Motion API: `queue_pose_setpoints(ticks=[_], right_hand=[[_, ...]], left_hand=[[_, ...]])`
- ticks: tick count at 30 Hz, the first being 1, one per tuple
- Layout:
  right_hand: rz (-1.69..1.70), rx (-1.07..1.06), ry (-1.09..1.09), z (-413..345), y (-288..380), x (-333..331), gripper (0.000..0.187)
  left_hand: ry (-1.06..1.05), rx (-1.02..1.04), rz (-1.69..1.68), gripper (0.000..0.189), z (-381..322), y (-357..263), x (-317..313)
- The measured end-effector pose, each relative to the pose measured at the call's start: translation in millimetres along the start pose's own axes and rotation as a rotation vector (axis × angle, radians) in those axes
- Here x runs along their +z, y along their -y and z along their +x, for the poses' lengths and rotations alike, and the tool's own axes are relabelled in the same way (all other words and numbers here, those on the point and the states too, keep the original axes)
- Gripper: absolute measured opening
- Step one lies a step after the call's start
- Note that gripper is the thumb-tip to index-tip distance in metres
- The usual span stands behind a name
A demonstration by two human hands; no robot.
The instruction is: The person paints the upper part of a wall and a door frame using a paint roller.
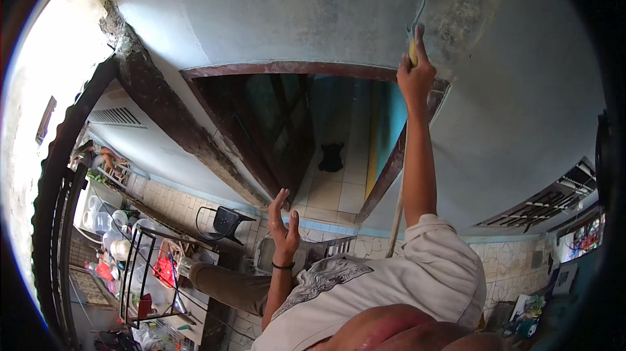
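Observation:
My right hand (417, 77) is raised to the wall above the doorway, gripping a putty knife (413, 52) by its yellow handle. A forefinger stretches along the tool towards its blade, which is coated in pale blue-grey paste and seen nearly edge-on at the wall. Around it the grey painted wall (303, 13) shows darker, blotchy patches. Lower down, my left hand (284, 233) is held in the air, fingers apart and holding nothing, with a dark bracelet at the wrist. Behind and below both hands lies the brown wooden door frame (293, 68).
A dark wooden door (274, 126) stands ajar, with a dark mat (331, 157) on the tiles inside. A rough-edged brown beam (171, 111) crosses at left. Below are a black chair (227, 224), a cluttered table (195, 324) and a black metal frame (128, 277). Another person (108, 156) sits far left.

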State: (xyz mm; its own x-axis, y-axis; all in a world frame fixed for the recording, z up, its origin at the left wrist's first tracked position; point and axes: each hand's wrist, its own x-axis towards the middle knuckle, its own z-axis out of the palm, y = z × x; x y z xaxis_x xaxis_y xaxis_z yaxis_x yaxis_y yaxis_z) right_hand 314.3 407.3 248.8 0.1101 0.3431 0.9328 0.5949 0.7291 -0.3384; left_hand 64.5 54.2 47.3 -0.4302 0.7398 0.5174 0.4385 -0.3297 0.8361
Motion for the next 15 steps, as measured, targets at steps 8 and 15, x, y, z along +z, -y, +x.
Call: queue_pose_setpoints(ticks=[8,15], right_hand=[[-0.028,0.135,0.055,-99,-5,7,0.081],[-0.166,0.141,0.127,-85,3,-5,0.078]], left_hand=[[-0.003,-0.045,0.053,0.055,-2,6,-8],[-0.022,-0.082,0.041,0.055,-4,14,-16]])
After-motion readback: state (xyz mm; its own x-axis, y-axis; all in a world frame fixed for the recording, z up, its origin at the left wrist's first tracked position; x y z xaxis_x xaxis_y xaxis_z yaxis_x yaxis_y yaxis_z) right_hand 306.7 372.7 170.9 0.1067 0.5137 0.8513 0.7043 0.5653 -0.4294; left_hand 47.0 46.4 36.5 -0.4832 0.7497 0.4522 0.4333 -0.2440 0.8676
